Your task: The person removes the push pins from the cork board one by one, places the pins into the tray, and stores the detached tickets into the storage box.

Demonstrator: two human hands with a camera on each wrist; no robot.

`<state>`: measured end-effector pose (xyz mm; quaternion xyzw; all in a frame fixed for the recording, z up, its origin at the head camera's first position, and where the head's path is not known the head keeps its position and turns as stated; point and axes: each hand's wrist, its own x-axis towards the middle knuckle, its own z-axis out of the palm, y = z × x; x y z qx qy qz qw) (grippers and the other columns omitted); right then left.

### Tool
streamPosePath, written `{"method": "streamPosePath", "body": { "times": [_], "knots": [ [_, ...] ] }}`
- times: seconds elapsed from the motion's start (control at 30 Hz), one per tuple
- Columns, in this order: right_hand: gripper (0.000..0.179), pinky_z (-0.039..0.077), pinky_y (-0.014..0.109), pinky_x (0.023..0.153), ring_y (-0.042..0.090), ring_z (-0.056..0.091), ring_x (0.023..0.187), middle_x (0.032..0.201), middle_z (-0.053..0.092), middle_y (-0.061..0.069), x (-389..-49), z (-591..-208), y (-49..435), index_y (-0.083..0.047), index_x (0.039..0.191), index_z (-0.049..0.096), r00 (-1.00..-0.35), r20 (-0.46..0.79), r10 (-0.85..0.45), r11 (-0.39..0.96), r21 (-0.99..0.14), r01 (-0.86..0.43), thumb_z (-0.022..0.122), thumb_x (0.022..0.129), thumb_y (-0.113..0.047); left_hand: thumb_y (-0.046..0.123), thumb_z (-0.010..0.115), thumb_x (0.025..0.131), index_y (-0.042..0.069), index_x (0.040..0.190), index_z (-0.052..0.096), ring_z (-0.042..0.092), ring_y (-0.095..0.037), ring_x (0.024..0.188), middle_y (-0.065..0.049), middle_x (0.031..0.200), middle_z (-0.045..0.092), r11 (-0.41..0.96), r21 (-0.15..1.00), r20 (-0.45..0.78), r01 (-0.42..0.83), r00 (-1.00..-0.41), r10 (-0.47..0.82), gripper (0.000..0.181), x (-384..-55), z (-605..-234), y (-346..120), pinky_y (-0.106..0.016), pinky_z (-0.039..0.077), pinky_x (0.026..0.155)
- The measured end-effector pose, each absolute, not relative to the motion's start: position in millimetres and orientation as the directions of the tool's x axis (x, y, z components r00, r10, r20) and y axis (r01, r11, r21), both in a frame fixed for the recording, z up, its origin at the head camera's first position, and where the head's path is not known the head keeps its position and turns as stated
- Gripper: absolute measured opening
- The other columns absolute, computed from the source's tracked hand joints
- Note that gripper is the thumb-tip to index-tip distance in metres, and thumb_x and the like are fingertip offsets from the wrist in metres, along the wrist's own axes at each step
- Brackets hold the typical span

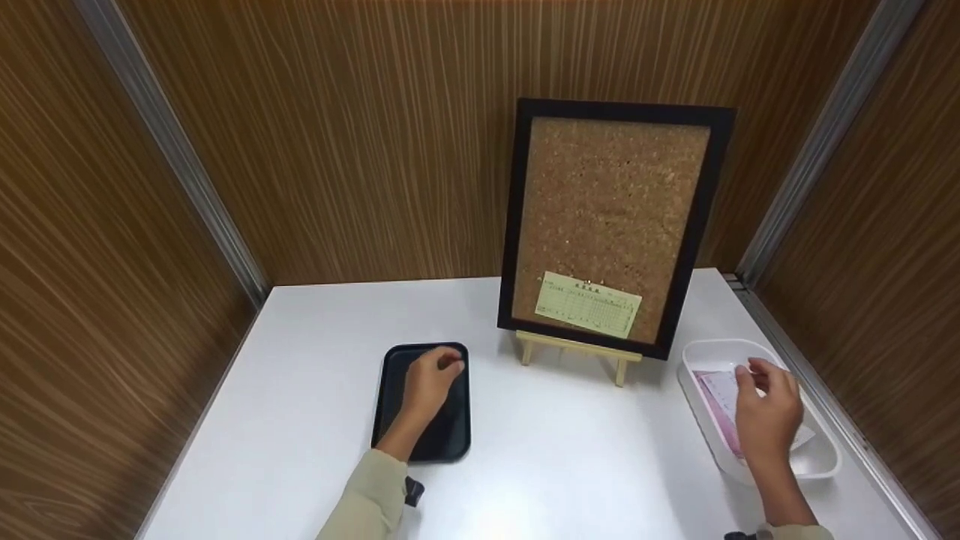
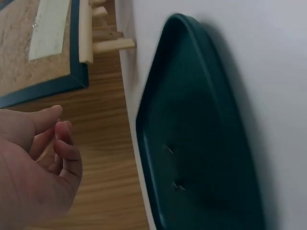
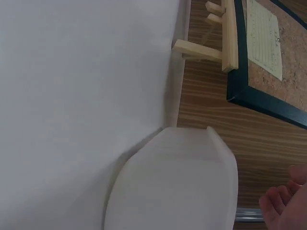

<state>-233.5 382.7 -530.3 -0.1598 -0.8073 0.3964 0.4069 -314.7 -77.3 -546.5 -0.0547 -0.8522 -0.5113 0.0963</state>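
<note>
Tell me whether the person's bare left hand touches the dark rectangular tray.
Apart: the left wrist view shows the bare left hand clear of the dark rectangular tray, with brown wood-grain wall visible between them.

High forward view from the head, two nearer sideways views from the wrists.
The head camera looks forward and down over the table (image 1: 315, 360), taking in the left hand (image 1: 431, 382) and right hand (image 1: 769, 412) from farther off. The left wrist camera looks from close by across the dark tray (image 1: 463, 405) towards the wooden back wall (image 1: 337, 150), the table on its picture's right; the right wrist camera looks closely past the white bin (image 1: 697, 416), the table on its left. All three share the lower corkboard (image 1: 615, 210) and easel (image 2: 85, 33).
</note>
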Motion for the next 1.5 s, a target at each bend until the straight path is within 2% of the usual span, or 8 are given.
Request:
{"method": "streamPosePath", "body": {
  "times": [0.2, 0.47, 0.67, 0.77, 0.9, 1.07, 1.33, 1.5],
  "knots": [
    [0.022, 0.037, 0.009, 0.085, -0.014, 0.048, 0.091, 0.106, 0.063, 0.018, -252.5, -526.1, 360.0, 0.005, 0.114, 0.068, -0.629, 0.607, 0.485, 0.663, -0.725, -0.188, 0.068, 0.093, -0.003, 0.018, 0.071, 0.094, 0.014, 0.107, 0.074, 0.066, -0.017, 0.091, -0.001, 0.099, 0.073, 0.503, 0.829, 0.275, 0.245, -0.961, 0.016, 0.014, -330.6, -531.4, -45.3, -0.037, 0.054, 0.081],
    [0.021, 0.039, 0.006, 0.084, -0.008, 0.055, 0.091, 0.106, 0.066, 0.02, -278.1, -526.7, 333.0, 0.006, 0.111, 0.068, -0.639, 0.666, 0.385, 0.673, -0.676, -0.299, 0.071, 0.091, 0.0, 0.025, 0.069, 0.096, 0.016, 0.111, 0.074, 0.067, -0.016, 0.097, 0.003, 0.107, 0.073, 0.546, 0.779, 0.337, 0.309, -0.94, 0.051, 0.018, -344.2, -514.0, -4.3, -0.036, 0.053, 0.081],
    [0.021, 0.038, 0.006, 0.085, 0.022, 0.065, 0.092, 0.106, 0.066, 0.02, -293.4, -524.9, 321.0, 0.006, 0.111, 0.068, -0.641, 0.69, 0.337, 0.697, -0.64, -0.322, 0.071, 0.091, 0.0, 0.027, 0.07, 0.096, 0.018, 0.112, 0.073, 0.067, -0.013, 0.098, 0.004, 0.106, 0.071, 0.555, 0.75, 0.38, 0.359, -0.921, 0.082, 0.019, -354.5, -506.4, 27.6, -0.036, 0.052, 0.083],
    [0.021, 0.037, 0.004, 0.085, 0.029, 0.065, 0.094, 0.107, 0.065, 0.021, -300.4, -523.1, 316.9, 0.006, 0.112, 0.067, -0.645, 0.697, 0.315, 0.698, -0.63, -0.34, 0.07, 0.092, 0.001, 0.027, 0.069, 0.096, 0.018, 0.115, 0.073, 0.068, -0.013, 0.1, 0.004, 0.108, 0.07, 0.568, 0.733, 0.392, 0.373, -0.915, 0.096, 0.021, -360.1, -502.4, 41.9, -0.038, 0.052, 0.086],
    [0.019, 0.039, 0.006, 0.084, 0.029, 0.064, 0.096, 0.108, 0.064, 0.02, -310.7, -520.4, 308.0, 0.005, 0.112, 0.067, -0.666, 0.684, 0.297, 0.697, -0.632, -0.339, 0.069, 0.093, -0.001, 0.026, 0.07, 0.096, 0.017, 0.115, 0.073, 0.069, -0.015, 0.102, 0.004, 0.112, 0.071, 0.573, 0.722, 0.414, 0.388, -0.906, 0.092, 0.021, -369.5, -500.7, 59.5, -0.038, 0.052, 0.086],
    [0.017, 0.042, 0.016, 0.082, 0.028, 0.063, 0.095, 0.106, 0.063, 0.019, -323.5, -519.4, 299.7, 0.003, 0.111, 0.067, -0.672, 0.679, 0.296, 0.69, -0.638, -0.342, 0.067, 0.095, -0.002, 0.025, 0.071, 0.094, 0.018, 0.115, 0.073, 0.069, -0.014, 0.104, 0.005, 0.114, 0.071, 0.579, 0.705, 0.46, 0.409, -0.886, 0.065, 0.022, -379.6, -500.7, 77.2, -0.035, 0.053, 0.085],
    [0.017, 0.039, 0.009, 0.081, 0.026, 0.061, 0.095, 0.109, 0.063, 0.018, -338.4, -514.8, 292.1, 0.005, 0.11, 0.067, -0.662, 0.689, 0.296, 0.67, -0.643, -0.37, 0.067, 0.093, 0.004, 0.026, 0.071, 0.095, 0.021, 0.117, 0.072, 0.068, -0.011, 0.101, 0.006, 0.116, 0.069, 0.601, 0.676, 0.489, 0.427, -0.869, 0.067, 0.023, -390.6, -491.9, 96.9, -0.031, 0.054, 0.081],
    [0.021, 0.041, 0.014, 0.083, 0.025, 0.061, 0.098, 0.118, 0.062, 0.016, -345.9, -513.1, 287.5, 0.003, 0.114, 0.066, -0.671, 0.68, 0.294, 0.656, -0.655, -0.375, 0.066, 0.093, 0.004, 0.029, 0.07, 0.096, 0.024, 0.117, 0.072, 0.068, -0.012, 0.106, 0.006, 0.117, 0.069, 0.638, 0.63, 0.496, 0.443, -0.861, 0.108, 0.022, -391.7, -487.3, 105.9, -0.031, 0.053, 0.085]
  ]
}}
